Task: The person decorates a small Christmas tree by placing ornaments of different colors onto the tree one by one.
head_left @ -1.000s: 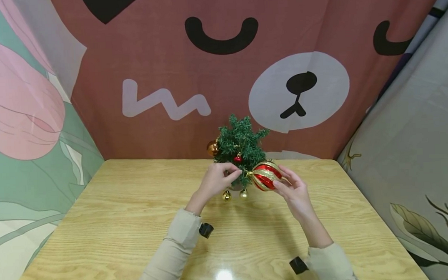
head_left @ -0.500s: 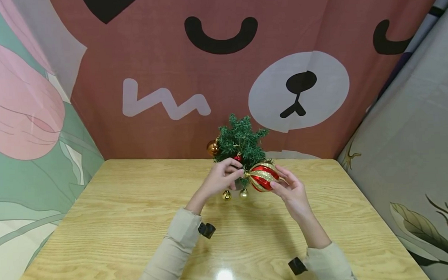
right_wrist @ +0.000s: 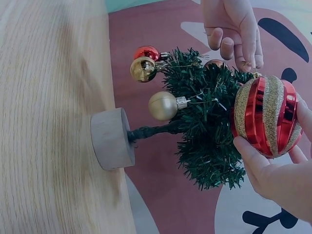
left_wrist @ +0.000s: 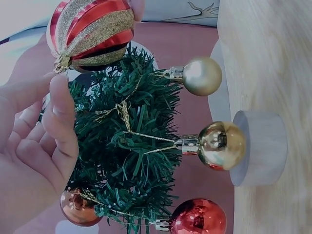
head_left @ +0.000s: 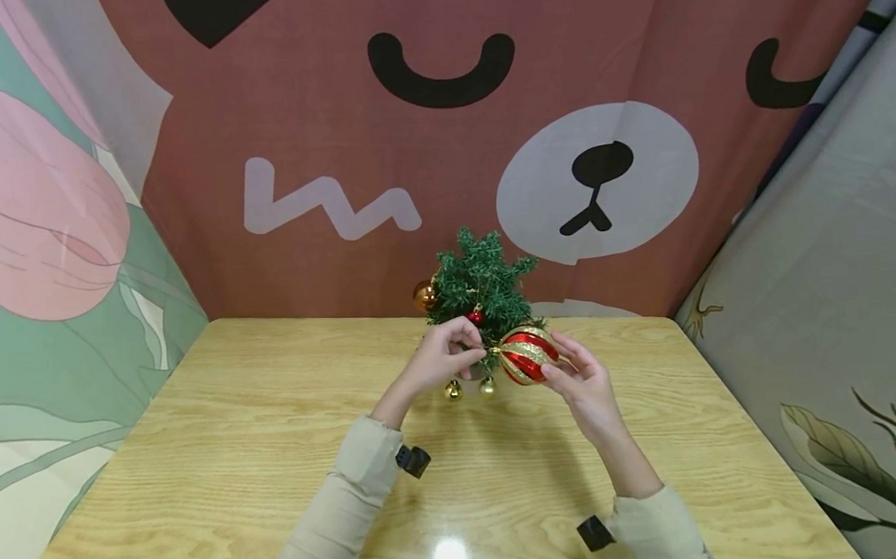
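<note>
My right hand [head_left: 590, 390] holds a large red-and-gold striped Christmas bauble [head_left: 528, 356] by its round end, thumb and fingers on either side. Its gold cap [left_wrist: 61, 63] points toward my left hand [head_left: 440, 356], whose thumb and forefinger pinch the gold hanging loop [right_wrist: 247, 64] by the cap. Just behind both hands stands a small artificial Christmas tree [head_left: 485, 278] on a round pale base [right_wrist: 112, 139]. Small baubles hang from it: a shiny gold one [left_wrist: 222, 146], a matte gold one [left_wrist: 202, 76], a red one [left_wrist: 199, 217] and an orange one [head_left: 424, 295].
The tree stands near the back edge of a light wooden table [head_left: 273, 404]. Behind it hangs a reddish-brown cloth [head_left: 298, 111] with a bear's face. Patterned cloths [head_left: 39, 206] close off the sides. A black wrist camera [head_left: 413, 461] sits at each cuff.
The striped bauble and my right hand have shifted slightly left, toward my left hand. The left fingers have changed their position at the cap. The tree stays in place.
</note>
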Demonstrator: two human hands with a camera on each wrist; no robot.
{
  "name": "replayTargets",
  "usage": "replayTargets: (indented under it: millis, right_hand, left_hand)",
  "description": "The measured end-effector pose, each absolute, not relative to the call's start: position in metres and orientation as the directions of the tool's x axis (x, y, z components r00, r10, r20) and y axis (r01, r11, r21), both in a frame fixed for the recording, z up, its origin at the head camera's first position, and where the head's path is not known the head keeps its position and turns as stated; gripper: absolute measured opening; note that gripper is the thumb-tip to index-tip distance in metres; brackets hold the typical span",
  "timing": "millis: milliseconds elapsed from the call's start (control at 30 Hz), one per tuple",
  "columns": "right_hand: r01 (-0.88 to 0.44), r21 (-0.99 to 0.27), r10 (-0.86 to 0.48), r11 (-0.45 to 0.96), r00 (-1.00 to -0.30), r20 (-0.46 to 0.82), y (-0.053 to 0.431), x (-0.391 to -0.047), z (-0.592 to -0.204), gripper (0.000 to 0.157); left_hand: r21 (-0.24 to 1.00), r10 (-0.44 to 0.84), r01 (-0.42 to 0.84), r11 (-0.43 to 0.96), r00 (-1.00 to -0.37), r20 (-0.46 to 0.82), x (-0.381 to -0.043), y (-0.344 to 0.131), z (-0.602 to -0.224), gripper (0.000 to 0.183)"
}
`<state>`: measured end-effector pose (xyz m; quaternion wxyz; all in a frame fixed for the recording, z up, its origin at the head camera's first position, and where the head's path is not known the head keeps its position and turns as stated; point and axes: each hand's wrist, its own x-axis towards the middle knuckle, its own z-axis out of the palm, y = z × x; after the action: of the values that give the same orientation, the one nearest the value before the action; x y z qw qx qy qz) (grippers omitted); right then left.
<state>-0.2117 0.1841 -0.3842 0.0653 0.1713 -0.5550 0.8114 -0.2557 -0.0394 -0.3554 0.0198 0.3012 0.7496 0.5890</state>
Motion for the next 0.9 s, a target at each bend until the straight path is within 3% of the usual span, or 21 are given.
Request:
replayTargets:
  millis: [167,433,667,900]
  right_hand:
    - [-0.300,-0.871,-0.092,-0.389,-0.928,0.361,0.187,-0.211,-0.386,0.046]
    - [-0.290,-0.875,-0.068,-0.387,-0.938,0.341,0.186,-0.206,-0.390,0.049]
    - [-0.296,-0.882,-0.014,-0.368,-0.946,0.323,0.178,-0.204,-0.392,0.042]
    - [-0.419,-0.850,-0.009,-0.319,-0.896,0.444,0.183,-0.227,-0.415,0.047]
  left_hand:
    - [0.821,0.501,0.532,0.207,-0.778,0.378,-0.256,-0.041,-0.357,0.006]
    - [0.509,0.524,0.683,0.524,-0.729,0.440,-0.251,-0.040,-0.357,0.012]
    - [0.373,0.443,0.733,0.569,-0.655,0.612,-0.250,-0.036,-0.357,0.012]
    - [0.323,0.362,0.730,0.603,-0.611,0.704,-0.253,-0.033,-0.352,0.012]
